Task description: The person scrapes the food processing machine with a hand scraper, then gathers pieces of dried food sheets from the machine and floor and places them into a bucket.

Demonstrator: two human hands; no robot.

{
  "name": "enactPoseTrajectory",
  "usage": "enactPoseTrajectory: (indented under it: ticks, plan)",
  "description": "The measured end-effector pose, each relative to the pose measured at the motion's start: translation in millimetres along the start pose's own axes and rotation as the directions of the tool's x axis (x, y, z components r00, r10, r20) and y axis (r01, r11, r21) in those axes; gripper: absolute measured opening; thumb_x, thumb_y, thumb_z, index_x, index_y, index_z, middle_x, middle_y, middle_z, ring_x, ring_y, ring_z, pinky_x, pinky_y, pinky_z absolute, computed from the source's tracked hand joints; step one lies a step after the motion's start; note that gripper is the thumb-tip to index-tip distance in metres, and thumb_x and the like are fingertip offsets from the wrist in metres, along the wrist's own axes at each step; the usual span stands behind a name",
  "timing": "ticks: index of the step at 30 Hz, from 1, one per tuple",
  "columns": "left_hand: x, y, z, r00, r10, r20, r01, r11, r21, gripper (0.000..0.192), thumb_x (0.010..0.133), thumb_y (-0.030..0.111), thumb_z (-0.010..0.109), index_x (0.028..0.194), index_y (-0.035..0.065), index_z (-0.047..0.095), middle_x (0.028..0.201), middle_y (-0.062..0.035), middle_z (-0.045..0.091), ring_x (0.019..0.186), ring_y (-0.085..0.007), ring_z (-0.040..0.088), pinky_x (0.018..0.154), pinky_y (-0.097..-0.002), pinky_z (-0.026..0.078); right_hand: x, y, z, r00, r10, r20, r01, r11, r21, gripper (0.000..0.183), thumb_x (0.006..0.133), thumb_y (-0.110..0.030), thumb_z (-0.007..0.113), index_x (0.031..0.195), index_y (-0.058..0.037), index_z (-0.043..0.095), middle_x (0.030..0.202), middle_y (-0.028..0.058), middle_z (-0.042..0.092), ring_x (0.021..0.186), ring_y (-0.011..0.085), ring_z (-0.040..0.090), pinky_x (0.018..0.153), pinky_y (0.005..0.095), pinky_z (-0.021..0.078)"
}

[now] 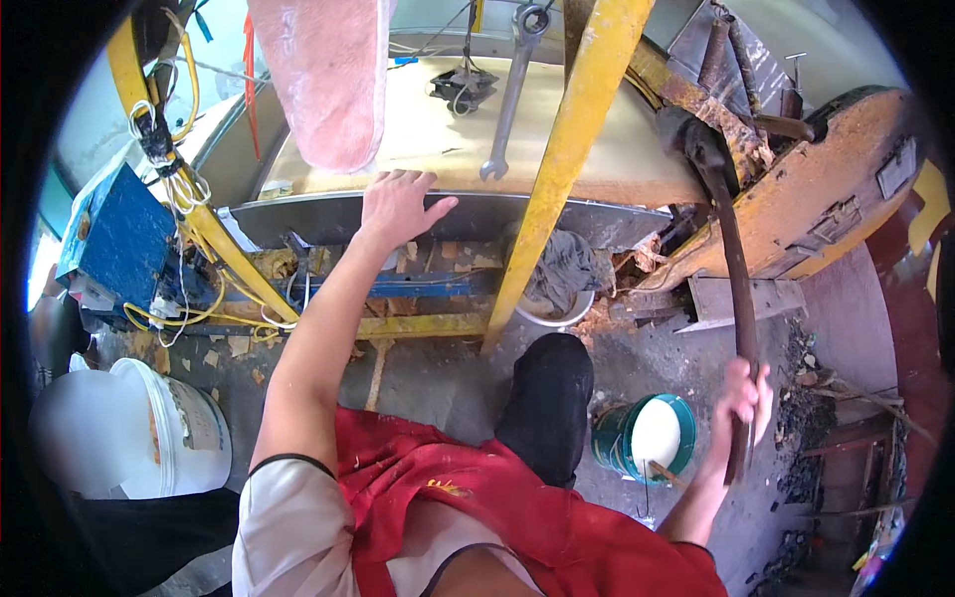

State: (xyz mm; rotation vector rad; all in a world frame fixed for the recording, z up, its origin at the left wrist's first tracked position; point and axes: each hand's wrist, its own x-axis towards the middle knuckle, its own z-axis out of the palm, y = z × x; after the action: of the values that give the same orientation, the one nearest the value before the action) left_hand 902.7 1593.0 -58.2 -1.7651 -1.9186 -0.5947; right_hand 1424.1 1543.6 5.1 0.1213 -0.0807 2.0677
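Note:
My left hand (403,205) is stretched forward with thumb apart and nothing in its grasp. It is over the front edge of a wide pale-yellow sheet (448,149), just below the rounded end of a hanging pink plush strip (328,82); whether it touches either is unclear. My right hand (742,403) is wrapped around the lower part of a long dark handle (731,269). That handle runs up to a dark, blocky upper end beside the yellow machine frame. A combination wrench (515,89) hangs over the sheet.
A slanted yellow bar (567,172) crosses before me. Grey cloth lies in a white basin (559,310). A green bucket (645,436) of white material stands right; a white bucket (183,425) stands left near another person's dark-clothed leg (164,530). Cables wrap the left post (190,201).

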Motion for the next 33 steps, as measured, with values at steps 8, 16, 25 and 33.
enactPoseTrajectory:
  ticks: [8,16,25,33]
  plan:
    - [3.8,4.1,0.9,1.000,0.005,0.005,-0.005,1.000,-0.009,0.042,0.083,0.048,0.056,0.096,0.0087,0.064,0.095,-0.0074,0.066,0.092,-0.0247,0.061,0.084,-0.0368,0.043,-57.8,37.2,-4.1,0.973,-0.229,-0.036,0.224,0.968,-0.112,0.023,0.094,-0.016,0.047,0.106,0.0033,0.042,0.083,0.0125,0.045,0.062,0.0140,0.045,0.046,0.0241,0.0402]
    - [1.9,0.8,5.2,0.997,0.011,-0.080,-0.010,1.000,0.017,0.040,0.082,0.047,0.056,0.090,0.0089,0.064,0.092,-0.0063,0.065,0.089,-0.0239,0.061,0.081,-0.0366,0.045,155.6,16.7,-43.7,0.990,-0.125,0.069,0.136,0.975,-0.177,0.021,0.088,-0.004,0.054,0.104,0.0029,0.042,0.096,0.0192,0.047,0.069,0.0144,0.049,0.048,0.0219,0.0429]
    - [6.4,0.2,11.7,0.994,0.012,-0.113,-0.002,0.996,0.087,0.039,0.079,0.043,0.058,0.100,0.0103,0.061,0.101,-0.0059,0.063,0.092,-0.0224,0.060,0.081,-0.0373,0.044,438.4,23.4,-71.8,0.947,-0.037,0.318,0.128,0.954,-0.271,0.017,0.081,-0.004,0.060,0.094,-0.0018,0.049,0.095,0.0172,0.052,0.074,0.0213,0.053,0.059,0.0275,0.0497]
    - [11.7,2.1,16.4,0.992,0.023,-0.121,-0.011,0.995,0.095,0.034,0.069,0.033,0.067,0.094,0.0107,0.062,0.086,-0.0067,0.064,0.079,-0.0252,0.061,0.071,-0.0382,0.047,524.8,50.6,-65.9,0.958,-0.116,0.262,0.194,0.935,-0.296,0.020,0.082,0.000,0.055,0.100,0.0064,0.046,0.084,0.0139,0.048,0.073,0.0206,0.050,0.061,0.0267,0.0474]
